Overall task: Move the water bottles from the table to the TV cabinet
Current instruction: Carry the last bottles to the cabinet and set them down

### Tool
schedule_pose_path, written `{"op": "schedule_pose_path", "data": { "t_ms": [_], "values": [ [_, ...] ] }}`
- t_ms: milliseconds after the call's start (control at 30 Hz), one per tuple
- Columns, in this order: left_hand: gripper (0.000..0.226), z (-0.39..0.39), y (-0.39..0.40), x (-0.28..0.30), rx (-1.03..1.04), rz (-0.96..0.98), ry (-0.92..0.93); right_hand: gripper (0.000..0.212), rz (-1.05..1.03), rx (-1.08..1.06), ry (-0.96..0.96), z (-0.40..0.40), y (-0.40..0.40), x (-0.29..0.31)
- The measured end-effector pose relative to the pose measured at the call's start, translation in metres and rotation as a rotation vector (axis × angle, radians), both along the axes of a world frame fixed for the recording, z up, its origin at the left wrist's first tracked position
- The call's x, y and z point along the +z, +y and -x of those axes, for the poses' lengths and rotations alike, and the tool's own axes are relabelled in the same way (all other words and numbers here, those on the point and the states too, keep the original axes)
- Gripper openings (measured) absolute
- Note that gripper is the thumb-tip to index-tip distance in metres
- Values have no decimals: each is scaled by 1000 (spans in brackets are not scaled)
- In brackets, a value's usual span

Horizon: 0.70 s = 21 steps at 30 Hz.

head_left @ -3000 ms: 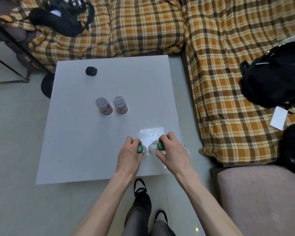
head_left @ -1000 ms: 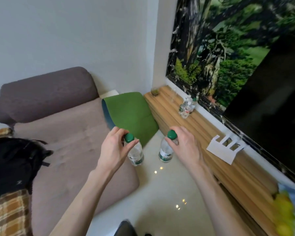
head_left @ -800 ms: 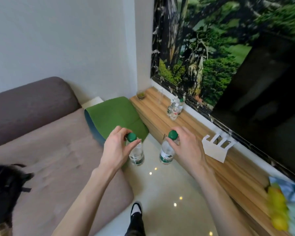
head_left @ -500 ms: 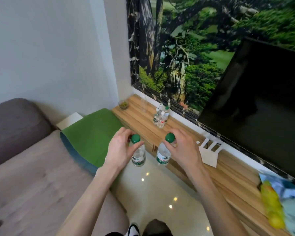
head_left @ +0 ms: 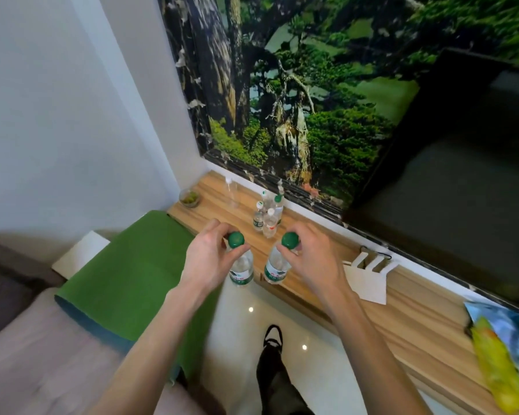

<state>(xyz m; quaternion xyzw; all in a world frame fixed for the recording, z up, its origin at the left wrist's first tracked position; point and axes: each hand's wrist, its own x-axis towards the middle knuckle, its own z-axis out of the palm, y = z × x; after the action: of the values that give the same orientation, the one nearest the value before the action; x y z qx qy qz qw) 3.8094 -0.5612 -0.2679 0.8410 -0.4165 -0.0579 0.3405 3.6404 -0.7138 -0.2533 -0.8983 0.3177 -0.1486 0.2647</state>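
My left hand [head_left: 208, 255] grips a clear water bottle [head_left: 241, 269] by its green cap, and my right hand [head_left: 313, 259] grips a second green-capped water bottle [head_left: 277, 266] the same way. Both bottles hang upright in the air at the front edge of the wooden TV cabinet [head_left: 408, 313]. A cluster of several small water bottles [head_left: 267, 215] stands on the cabinet top just beyond my hands, near the wall.
A black TV [head_left: 462, 181] stands on the cabinet at the right. A white paper cut-out [head_left: 369, 280], a small dish of green stuff [head_left: 190, 199], a tall clear bottle [head_left: 232, 193] and a colourful snack bag [head_left: 504, 351] lie on the cabinet. A green mat [head_left: 126, 277] covers the sofa at left.
I turned from the white table, carrying both bottles by their caps. Over the last second the cabinet has come closer and the bottles now hang at its front edge.
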Motion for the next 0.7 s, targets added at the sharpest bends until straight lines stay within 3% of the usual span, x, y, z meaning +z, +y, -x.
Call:
{"op": "schedule_pose_path", "data": {
  "t_ms": [333, 700],
  "values": [
    [37, -74, -99, -36, 57, -121, 87, 23, -87, 3, 101, -74, -90, -45],
    [33, -137, -153, -87, -56, -164, 208, 27, -81, -47, 173, -143, -139, -85]
  ]
}}
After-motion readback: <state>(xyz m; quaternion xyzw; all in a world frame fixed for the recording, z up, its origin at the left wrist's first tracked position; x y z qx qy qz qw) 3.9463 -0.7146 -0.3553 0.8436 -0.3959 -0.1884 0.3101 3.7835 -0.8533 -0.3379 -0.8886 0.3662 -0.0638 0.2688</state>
